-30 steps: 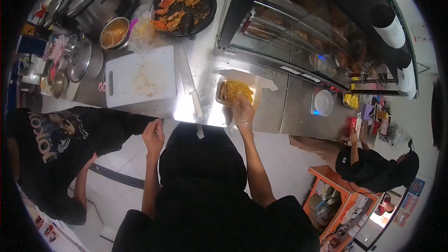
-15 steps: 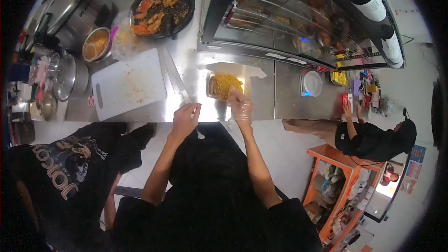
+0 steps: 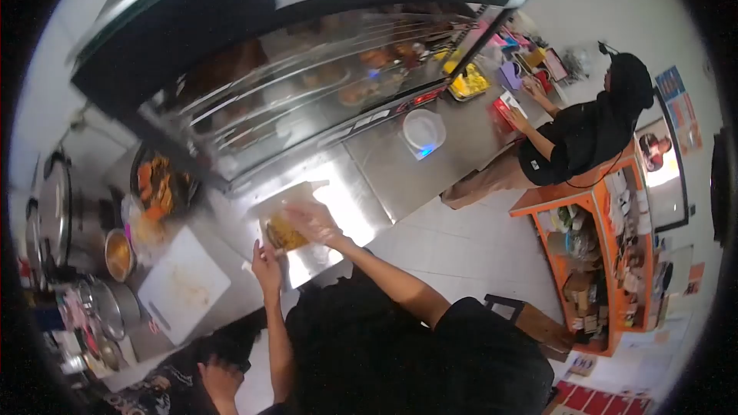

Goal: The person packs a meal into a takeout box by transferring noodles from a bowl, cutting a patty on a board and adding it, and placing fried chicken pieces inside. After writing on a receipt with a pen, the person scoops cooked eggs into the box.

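Your right hand [image 3: 314, 221] is reaching over an open takeaway box [image 3: 278, 198], wearing what is looking like a clear plastic glove; blur is hiding its fingertips, so I cannot tell whether they are spread, pressed together or pinching something. Crumbly yellow food [image 3: 287, 240] is lying in the box, partly covered by that hand. Your left hand [image 3: 267, 269], apparently bare, is bending its fingers just beside the box's left side, and whether it is touching the rim I cannot tell. You are risking a spill here: the box is sitting near the counter's front edge, so a catching wrist or a push on one wall could be tipping it. Crumbs could also be dropping if they are clinging to your glove. Beneath, the steel counter [image 3: 372, 219] is glaring brightly around the box. A white cutting board [image 3: 165, 280] is lying to the left, with a dark round dish [image 3: 138, 165] beyond it. A glass display cabinet [image 3: 177, 50] is towering behind; farther right, a white tub [image 3: 423, 129] is standing on the counter, a co-worker [image 3: 575, 142] is handling a red box [image 3: 503, 112], and orange shelving [image 3: 542, 200] is standing nearby.
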A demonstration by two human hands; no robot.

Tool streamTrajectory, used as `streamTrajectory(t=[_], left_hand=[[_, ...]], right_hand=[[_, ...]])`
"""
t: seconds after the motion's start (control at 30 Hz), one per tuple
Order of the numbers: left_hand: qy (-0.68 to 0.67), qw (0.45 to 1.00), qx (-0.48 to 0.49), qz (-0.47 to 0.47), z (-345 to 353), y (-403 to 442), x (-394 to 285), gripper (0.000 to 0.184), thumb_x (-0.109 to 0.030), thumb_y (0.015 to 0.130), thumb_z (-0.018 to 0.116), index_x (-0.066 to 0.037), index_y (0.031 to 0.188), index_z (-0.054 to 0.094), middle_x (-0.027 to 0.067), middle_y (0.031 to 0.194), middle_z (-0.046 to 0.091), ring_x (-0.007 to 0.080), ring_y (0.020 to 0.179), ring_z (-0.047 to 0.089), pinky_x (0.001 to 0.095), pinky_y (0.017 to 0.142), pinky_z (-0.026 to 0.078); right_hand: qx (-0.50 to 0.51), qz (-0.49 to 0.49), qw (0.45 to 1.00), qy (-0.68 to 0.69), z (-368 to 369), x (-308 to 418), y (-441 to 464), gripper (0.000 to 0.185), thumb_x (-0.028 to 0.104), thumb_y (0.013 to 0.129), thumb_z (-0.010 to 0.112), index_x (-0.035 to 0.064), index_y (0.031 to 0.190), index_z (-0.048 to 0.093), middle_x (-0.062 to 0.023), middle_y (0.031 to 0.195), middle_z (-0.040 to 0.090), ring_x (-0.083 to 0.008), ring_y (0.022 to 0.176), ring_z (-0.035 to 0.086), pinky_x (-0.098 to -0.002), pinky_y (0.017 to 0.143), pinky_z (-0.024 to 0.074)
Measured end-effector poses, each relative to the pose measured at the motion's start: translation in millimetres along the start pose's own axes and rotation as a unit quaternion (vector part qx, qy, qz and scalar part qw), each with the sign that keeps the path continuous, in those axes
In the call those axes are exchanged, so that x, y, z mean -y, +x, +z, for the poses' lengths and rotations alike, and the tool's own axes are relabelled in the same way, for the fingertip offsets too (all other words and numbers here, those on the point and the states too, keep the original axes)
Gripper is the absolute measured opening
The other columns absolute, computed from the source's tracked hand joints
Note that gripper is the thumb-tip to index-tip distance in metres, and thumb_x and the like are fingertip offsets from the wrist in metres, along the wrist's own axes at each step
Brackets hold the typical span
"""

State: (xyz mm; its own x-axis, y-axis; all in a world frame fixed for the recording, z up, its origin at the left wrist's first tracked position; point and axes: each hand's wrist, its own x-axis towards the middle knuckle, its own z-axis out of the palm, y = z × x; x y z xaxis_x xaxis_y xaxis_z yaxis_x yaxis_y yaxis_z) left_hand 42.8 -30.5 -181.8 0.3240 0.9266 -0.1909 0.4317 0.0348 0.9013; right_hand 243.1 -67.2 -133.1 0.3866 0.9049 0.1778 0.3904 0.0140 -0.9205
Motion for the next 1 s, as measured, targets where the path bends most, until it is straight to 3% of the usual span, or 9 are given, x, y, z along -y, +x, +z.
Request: streamTrajectory(t=[0.17,0.27,0.53,0.63,0.7,0.83,0.9,0.97,1.0], left_hand=[[0.057,0.986,-0.101,0.122,38.4,60.2,75.2,0.052,-0.037,0.104,0.039,0.008,0.122,0.058,0.0267,0.12,0.062,0.0422,0.108,0.06,0.0445,0.092,0.047],[0.204,0.969,-0.133,0.047,61.5,62.6,34.6,0.05,-0.036,0.105,0.035,0.005,0.115,0.062,0.0252,0.114,0.063,0.0419,0.107,0.059,0.0481,0.09,0.045],[0.052,0.996,-0.065,0.046,123.7,68.5,57.2,0.048,-0.035,0.105,0.036,0.003,0.123,0.059,0.0212,0.121,0.063,0.0344,0.112,0.059,0.0405,0.096,0.044],[-0.046,0.995,-0.078,0.038,149.2,60.4,29.2,0.045,-0.032,0.104,0.043,0.003,0.13,0.055,0.019,0.122,0.063,0.0272,0.111,0.06,0.0362,0.096,0.045],[0.003,0.999,-0.037,-0.03,144.5,47.3,-8.9,0.056,-0.037,0.103,0.047,0.002,0.143,0.044,0.0184,0.132,0.057,0.0254,0.121,0.054,0.0351,0.101,0.042],[-0.018,0.996,0.019,-0.086,124.4,33.2,-5.4,0.055,-0.039,0.101,0.05,0.001,0.139,0.048,0.0179,0.135,0.055,0.0272,0.119,0.055,0.0351,0.099,0.044],[0.02,0.994,-0.019,-0.11,109.8,-24.5,-139.6,0.05,-0.034,0.104,0.045,0.0,0.141,0.044,0.014,0.141,0.049,0.0249,0.124,0.051,0.0327,0.102,0.043],[0.102,0.99,-0.057,0.079,80.6,-6.6,-220.1,0.037,-0.019,0.099,0.049,-0.001,0.131,0.051,0.0112,0.131,0.054,0.0209,0.118,0.052,0.0305,0.096,0.045],[0.281,0.899,-0.113,0.316,57.5,22.1,-297.6,0.031,-0.012,0.097,0.051,-0.001,0.126,0.054,0.0098,0.127,0.057,0.0189,0.116,0.053,0.0294,0.093,0.046]], right_hand=[[-0.169,0.136,0.969,0.119,-143.3,-28.0,27.1,0.015,0.013,0.09,0.069,0.0037,0.101,0.071,0.0001,0.088,0.07,-0.0067,0.081,0.062,-0.0243,0.072,0.052],[-0.283,0.115,0.952,0.013,-238.5,-34.7,47.6,0.017,0.016,0.09,0.066,0.0043,0.102,0.071,-0.0009,0.086,0.07,-0.0095,0.08,0.062,-0.0276,0.073,0.0519],[-0.401,-0.269,0.784,-0.391,-476.0,37.7,183.5,0.019,0.01,0.085,0.061,-0.0001,0.1,0.065,-0.021,0.094,0.066,-0.0402,0.087,0.063,-0.0476,0.077,0.0506],[-0.209,0.017,0.863,-0.46,-525.3,38.7,255.3,0.027,0.02,0.083,0.061,-0.0001,0.099,0.069,-0.0225,0.106,0.068,-0.0367,0.098,0.065,-0.046,0.085,0.0522],[-0.289,-0.354,0.591,-0.665,-560.7,-21.5,316.1,0.034,0.023,0.091,0.051,-0.0008,0.109,0.067,-0.0241,0.12,0.064,-0.0348,0.094,0.068,-0.0412,0.078,0.057],[-0.094,-0.141,0.759,-0.629,-582.5,-10.2,349.8,0.034,0.024,0.09,0.052,-0.0007,0.108,0.067,-0.0238,0.117,0.065,-0.0352,0.091,0.068,-0.0425,0.075,0.0571],[-0.062,-0.069,0.79,-0.607,-583.8,-2.1,360.7,0.034,0.025,0.089,0.053,-0.0006,0.107,0.067,-0.0237,0.115,0.065,-0.0353,0.09,0.068,-0.0431,0.074,0.0572],[-0.052,-0.038,0.801,-0.596,-586.0,0.1,360.4,0.034,0.025,0.089,0.053,-0.0005,0.107,0.067,-0.0235,0.113,0.066,-0.0355,0.088,0.068,-0.0437,0.072,0.0572],[-0.049,-0.026,0.805,-0.591,-586.7,1.4,359.5,0.034,0.025,0.089,0.053,-0.0005,0.106,0.067,-0.0235,0.113,0.066,-0.0356,0.087,0.069,-0.044,0.072,0.0572]])
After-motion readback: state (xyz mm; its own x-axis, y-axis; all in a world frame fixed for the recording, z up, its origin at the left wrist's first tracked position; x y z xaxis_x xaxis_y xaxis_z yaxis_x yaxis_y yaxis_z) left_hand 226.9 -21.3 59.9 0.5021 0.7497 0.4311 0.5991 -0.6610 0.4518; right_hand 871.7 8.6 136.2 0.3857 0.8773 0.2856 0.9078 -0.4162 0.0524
